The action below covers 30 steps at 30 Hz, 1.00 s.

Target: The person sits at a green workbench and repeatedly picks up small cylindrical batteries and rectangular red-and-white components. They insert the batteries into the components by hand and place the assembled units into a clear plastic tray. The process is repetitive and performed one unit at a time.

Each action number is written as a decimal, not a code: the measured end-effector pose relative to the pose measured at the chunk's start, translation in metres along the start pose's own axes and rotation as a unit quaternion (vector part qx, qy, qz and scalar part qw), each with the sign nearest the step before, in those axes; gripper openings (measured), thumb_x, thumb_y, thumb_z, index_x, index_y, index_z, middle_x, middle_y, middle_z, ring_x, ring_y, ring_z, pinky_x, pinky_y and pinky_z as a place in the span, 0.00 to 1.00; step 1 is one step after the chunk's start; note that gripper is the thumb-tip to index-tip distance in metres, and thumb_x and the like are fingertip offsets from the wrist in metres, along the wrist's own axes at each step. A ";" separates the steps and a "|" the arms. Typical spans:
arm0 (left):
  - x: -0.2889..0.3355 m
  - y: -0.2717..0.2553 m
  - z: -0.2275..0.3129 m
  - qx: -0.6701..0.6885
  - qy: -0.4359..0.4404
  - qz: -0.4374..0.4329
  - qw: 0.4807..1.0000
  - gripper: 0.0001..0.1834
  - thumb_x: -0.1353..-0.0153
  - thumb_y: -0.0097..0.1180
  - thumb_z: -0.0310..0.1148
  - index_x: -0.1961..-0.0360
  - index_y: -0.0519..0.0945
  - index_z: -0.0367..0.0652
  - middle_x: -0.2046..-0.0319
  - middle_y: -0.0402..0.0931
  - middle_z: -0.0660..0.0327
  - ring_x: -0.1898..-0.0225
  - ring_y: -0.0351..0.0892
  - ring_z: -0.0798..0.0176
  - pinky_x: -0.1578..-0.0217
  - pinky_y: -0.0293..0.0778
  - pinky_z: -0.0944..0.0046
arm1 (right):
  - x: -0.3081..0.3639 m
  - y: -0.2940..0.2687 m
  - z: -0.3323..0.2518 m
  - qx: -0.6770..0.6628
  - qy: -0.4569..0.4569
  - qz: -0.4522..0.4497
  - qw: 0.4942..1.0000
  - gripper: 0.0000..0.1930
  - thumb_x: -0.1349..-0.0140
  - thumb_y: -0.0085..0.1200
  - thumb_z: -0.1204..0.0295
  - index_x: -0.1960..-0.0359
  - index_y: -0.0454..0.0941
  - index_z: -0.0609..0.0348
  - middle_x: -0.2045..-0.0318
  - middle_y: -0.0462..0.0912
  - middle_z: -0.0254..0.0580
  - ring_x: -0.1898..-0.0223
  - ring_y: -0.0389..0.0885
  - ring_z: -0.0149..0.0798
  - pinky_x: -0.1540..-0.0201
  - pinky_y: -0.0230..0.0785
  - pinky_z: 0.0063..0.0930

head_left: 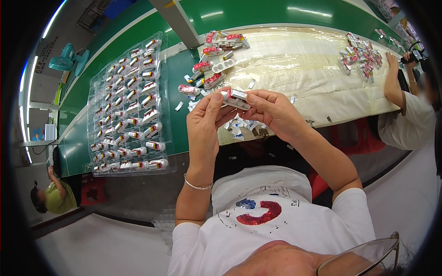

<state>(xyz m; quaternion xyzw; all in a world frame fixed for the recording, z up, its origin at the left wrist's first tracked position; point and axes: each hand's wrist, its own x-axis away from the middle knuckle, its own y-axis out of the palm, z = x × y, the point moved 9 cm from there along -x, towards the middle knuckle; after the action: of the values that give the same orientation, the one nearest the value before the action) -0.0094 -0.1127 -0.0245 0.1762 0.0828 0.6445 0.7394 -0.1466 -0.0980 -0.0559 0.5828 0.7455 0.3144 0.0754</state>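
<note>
A small red-and-white plastic piece (pixel 235 103) with a silver-faced block on top is held up between my two hands above the table edge. My left hand (pixel 207 112) closes around its left end, thumb and fingers pressed on it. From the other side my right hand (pixel 275 112) pinches its right end by the silver-faced block. The fingers cover part of the piece. Beyond my hands lies a loose cluster of similar red-and-white pieces (pixel 213 81). White and blue paper scraps (pixel 239 129) are strewn below my hands at the table edge.
A clear plastic tray (pixel 133 173) filled with rows of similar pieces stands at left on the green table (pixel 73 152). Tape-covered cardboard (pixel 299 60) spreads to the right, with another pile (pixel 361 57) near a co-worker's arm (pixel 393 83). A metal post (pixel 177 23) rises behind.
</note>
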 end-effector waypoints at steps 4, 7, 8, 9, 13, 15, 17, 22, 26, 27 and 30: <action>-0.002 -0.004 -0.003 0.009 -0.003 -0.001 1.000 0.18 0.30 0.48 0.36 0.50 0.77 0.30 0.62 0.82 0.51 0.62 0.85 0.63 0.59 0.83 0.66 | -0.001 -0.002 0.003 -0.025 -0.001 0.013 1.000 0.18 0.33 0.54 0.63 0.52 0.78 0.68 0.63 0.81 0.42 0.63 0.81 0.30 0.53 0.76 0.24; -0.002 -0.006 -0.004 0.000 0.004 0.004 1.000 0.18 0.29 0.47 0.36 0.49 0.76 0.30 0.62 0.82 0.52 0.62 0.85 0.63 0.59 0.83 0.66 | -0.002 -0.001 0.002 -0.012 -0.001 0.011 1.000 0.19 0.32 0.52 0.64 0.49 0.76 0.69 0.59 0.81 0.44 0.61 0.81 0.30 0.51 0.76 0.25; -0.002 -0.006 -0.004 -0.006 0.008 0.008 1.000 0.18 0.29 0.47 0.36 0.49 0.76 0.30 0.62 0.82 0.52 0.62 0.85 0.63 0.59 0.83 0.66 | -0.002 0.000 0.001 -0.004 -0.001 0.004 1.000 0.19 0.31 0.51 0.65 0.47 0.74 0.70 0.57 0.81 0.45 0.60 0.81 0.31 0.50 0.77 0.26; -0.002 -0.005 -0.003 0.004 0.011 0.008 1.000 0.19 0.29 0.46 0.36 0.48 0.75 0.30 0.61 0.82 0.52 0.62 0.85 0.63 0.59 0.83 0.66 | -0.002 0.002 0.000 0.004 -0.002 -0.003 1.000 0.20 0.31 0.50 0.66 0.46 0.73 0.71 0.54 0.80 0.47 0.59 0.81 0.31 0.48 0.77 0.27; 0.001 0.000 0.003 0.044 0.024 -0.008 0.999 0.20 0.28 0.43 0.37 0.46 0.74 0.31 0.58 0.81 0.51 0.60 0.84 0.62 0.59 0.83 0.67 | -0.001 0.004 -0.004 0.012 -0.008 -0.002 1.000 0.19 0.31 0.50 0.67 0.45 0.73 0.70 0.53 0.80 0.47 0.58 0.81 0.30 0.49 0.77 0.27; 0.002 0.001 0.005 0.048 0.027 -0.021 0.998 0.20 0.28 0.44 0.37 0.46 0.74 0.31 0.57 0.81 0.50 0.58 0.84 0.62 0.58 0.82 0.67 | -0.001 0.004 -0.005 0.012 -0.005 0.005 1.000 0.19 0.31 0.50 0.67 0.45 0.73 0.70 0.53 0.80 0.46 0.58 0.81 0.30 0.49 0.77 0.27; 0.002 0.001 0.005 0.036 0.027 -0.028 0.999 0.19 0.28 0.45 0.37 0.46 0.74 0.31 0.56 0.80 0.50 0.56 0.83 0.61 0.57 0.82 0.66 | -0.001 0.003 -0.005 0.012 -0.005 0.005 1.000 0.19 0.31 0.50 0.67 0.46 0.74 0.70 0.53 0.80 0.46 0.58 0.81 0.29 0.49 0.77 0.27; -0.001 -0.005 0.000 -0.030 0.047 0.003 0.998 0.18 0.36 0.59 0.31 0.48 0.76 0.32 0.58 0.80 0.55 0.60 0.81 0.68 0.58 0.80 0.69 | -0.004 0.007 -0.006 0.033 -0.027 0.002 0.999 0.18 0.33 0.53 0.66 0.47 0.76 0.67 0.53 0.81 0.44 0.57 0.81 0.29 0.50 0.76 0.25; -0.001 -0.010 0.003 -0.055 0.096 0.028 0.993 0.16 0.39 0.63 0.29 0.52 0.79 0.32 0.62 0.81 0.59 0.63 0.79 0.72 0.62 0.77 0.73 | -0.009 0.011 -0.004 0.065 -0.049 0.001 0.997 0.18 0.34 0.56 0.64 0.49 0.78 0.65 0.53 0.82 0.43 0.56 0.80 0.29 0.53 0.75 0.24; -0.001 -0.011 0.002 -0.050 0.099 0.042 0.993 0.14 0.38 0.62 0.29 0.54 0.80 0.32 0.64 0.81 0.60 0.64 0.79 0.73 0.63 0.76 0.74 | -0.011 0.012 -0.002 0.074 -0.049 0.000 0.996 0.18 0.35 0.57 0.64 0.49 0.78 0.65 0.53 0.82 0.43 0.56 0.80 0.29 0.53 0.74 0.24; -0.003 -0.019 0.001 -0.046 0.099 0.041 0.993 0.13 0.38 0.62 0.29 0.55 0.80 0.33 0.64 0.81 0.60 0.64 0.79 0.73 0.62 0.75 0.74 | -0.015 0.015 0.001 0.060 -0.041 0.002 0.997 0.19 0.35 0.57 0.64 0.49 0.78 0.65 0.54 0.83 0.43 0.57 0.80 0.29 0.53 0.75 0.24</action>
<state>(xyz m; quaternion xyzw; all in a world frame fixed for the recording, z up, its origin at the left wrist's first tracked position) 0.0077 -0.1181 -0.0311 0.0808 0.1188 0.6916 0.7079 -0.1292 -0.1096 -0.0523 0.6003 0.7579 0.2453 0.0707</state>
